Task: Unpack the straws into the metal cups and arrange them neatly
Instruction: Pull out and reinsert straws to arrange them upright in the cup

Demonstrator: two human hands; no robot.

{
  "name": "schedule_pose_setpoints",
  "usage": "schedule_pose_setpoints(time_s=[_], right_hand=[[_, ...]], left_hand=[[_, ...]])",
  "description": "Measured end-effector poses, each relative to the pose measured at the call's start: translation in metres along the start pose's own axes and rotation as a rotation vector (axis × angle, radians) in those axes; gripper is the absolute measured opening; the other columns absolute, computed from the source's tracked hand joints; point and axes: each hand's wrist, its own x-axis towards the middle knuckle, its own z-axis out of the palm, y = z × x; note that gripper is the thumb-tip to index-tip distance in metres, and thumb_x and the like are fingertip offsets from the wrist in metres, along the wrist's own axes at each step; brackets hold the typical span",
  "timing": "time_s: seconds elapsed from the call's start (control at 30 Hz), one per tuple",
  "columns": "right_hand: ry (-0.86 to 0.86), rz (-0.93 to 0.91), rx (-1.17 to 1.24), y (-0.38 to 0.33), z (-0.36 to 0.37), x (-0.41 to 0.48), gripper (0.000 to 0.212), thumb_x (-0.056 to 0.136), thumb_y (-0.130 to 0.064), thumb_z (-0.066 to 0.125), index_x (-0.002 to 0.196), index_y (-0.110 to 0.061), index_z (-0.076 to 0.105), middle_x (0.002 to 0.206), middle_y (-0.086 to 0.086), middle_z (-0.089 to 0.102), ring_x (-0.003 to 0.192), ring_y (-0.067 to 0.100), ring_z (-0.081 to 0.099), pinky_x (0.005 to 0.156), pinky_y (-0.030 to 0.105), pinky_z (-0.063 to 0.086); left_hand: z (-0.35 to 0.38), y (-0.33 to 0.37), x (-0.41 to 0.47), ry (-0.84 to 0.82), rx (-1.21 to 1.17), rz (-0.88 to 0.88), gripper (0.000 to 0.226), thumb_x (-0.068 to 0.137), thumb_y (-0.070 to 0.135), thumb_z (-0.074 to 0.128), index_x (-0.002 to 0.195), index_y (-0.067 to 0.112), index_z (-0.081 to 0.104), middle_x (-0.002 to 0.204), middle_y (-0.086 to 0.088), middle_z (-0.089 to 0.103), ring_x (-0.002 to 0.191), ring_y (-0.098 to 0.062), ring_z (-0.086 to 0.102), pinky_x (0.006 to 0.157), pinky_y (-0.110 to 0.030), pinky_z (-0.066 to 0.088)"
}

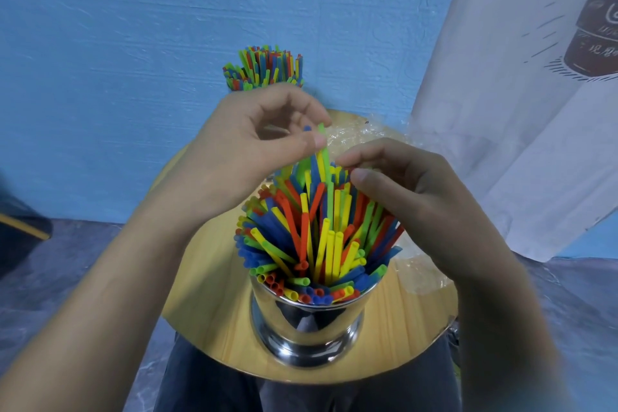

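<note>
A shiny metal cup (306, 321) stands near the front of the round wooden table (207, 278). It is packed with red, yellow, green and blue straws (317, 231) that fan out unevenly. My left hand (240, 150) pinches the tips of a green and a blue straw at the top of the bundle. My right hand (418, 191) hovers beside the straw tops on the right, its thumb and forefinger curled close to them. A second bunch of straws (264, 67) stands at the table's far edge; its cup is hidden behind my left hand.
Crumpled clear plastic wrap (361, 134) lies on the table behind and to the right of the cup. A blue wall rises behind, and a white printed cloth (521, 94) hangs at the right. My lap sits under the table's front edge.
</note>
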Motion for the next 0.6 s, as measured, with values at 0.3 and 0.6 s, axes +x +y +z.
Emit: schedule_pose_setpoints(time_s=[0.3,0.6], right_hand=[[0.029,-0.062,-0.005,-0.021,0.009,0.012,0.016,0.097,-0.017,0.069,0.084,-0.01,0.076,0.079,-0.003,0.075,0.073,0.009,0.074,0.066,0.017,0.053],[0.039,-0.001,0.042,-0.024,0.006,0.006,0.009,0.093,-0.018,0.073,0.091,-0.022,0.081,0.08,-0.008,0.079,0.074,0.007,0.076,0.063,0.014,0.054]], left_hand=[[0.017,0.011,0.004,0.084,-0.104,0.104,0.016,0.088,0.01,0.073,0.098,0.022,0.072,0.079,0.014,0.067,0.073,-0.005,0.063,0.072,-0.02,0.05],[0.011,0.01,0.0,-0.004,0.012,0.053,0.009,0.085,0.028,0.078,0.092,0.034,0.079,0.093,-0.008,0.075,0.091,-0.033,0.07,0.083,-0.054,0.055]])
